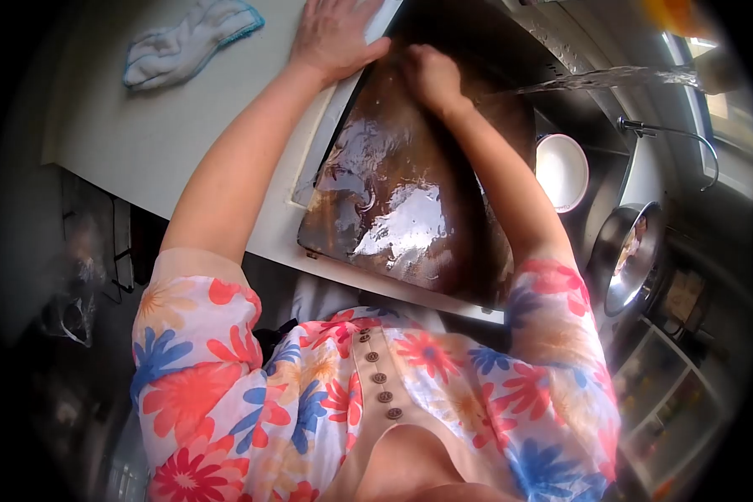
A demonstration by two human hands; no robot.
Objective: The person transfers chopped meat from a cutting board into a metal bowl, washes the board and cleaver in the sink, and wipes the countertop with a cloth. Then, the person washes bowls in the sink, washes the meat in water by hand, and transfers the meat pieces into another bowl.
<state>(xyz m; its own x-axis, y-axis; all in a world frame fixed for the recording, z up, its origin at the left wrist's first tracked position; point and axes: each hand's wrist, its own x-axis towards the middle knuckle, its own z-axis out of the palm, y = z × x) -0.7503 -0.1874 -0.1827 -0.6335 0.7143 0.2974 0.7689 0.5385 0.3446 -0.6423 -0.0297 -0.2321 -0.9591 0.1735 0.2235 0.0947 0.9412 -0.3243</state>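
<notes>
One dark, wet panel [410, 176] lies beside the worktop [142, 134]; probably stiff, heavy and slippery, best gripped at opposite edges. Left hand [333, 40]: spread wide, on the worktop. Right hand [433, 77]: fingers curled at the panel; contents indeterminable.

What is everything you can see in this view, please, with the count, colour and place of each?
countertop: one, off-white, left
cloth: one, white with blue edging, on the countertop
wet slab-like panel: one, brown, centre
water stream: one, clear, upper right
round bowl: one, white, right of the panel
metal basin: one, silver, below the bowl; contents unclear
curved metal tube: one, silver, far right
blurred item: one, orange, top right
plastic bag: one, clear, lower left
floral shirt: one, multicoloured, bottom
left hand: one, bare, at the countertop's edge
right hand: one, bare, over the panel's far end
</notes>
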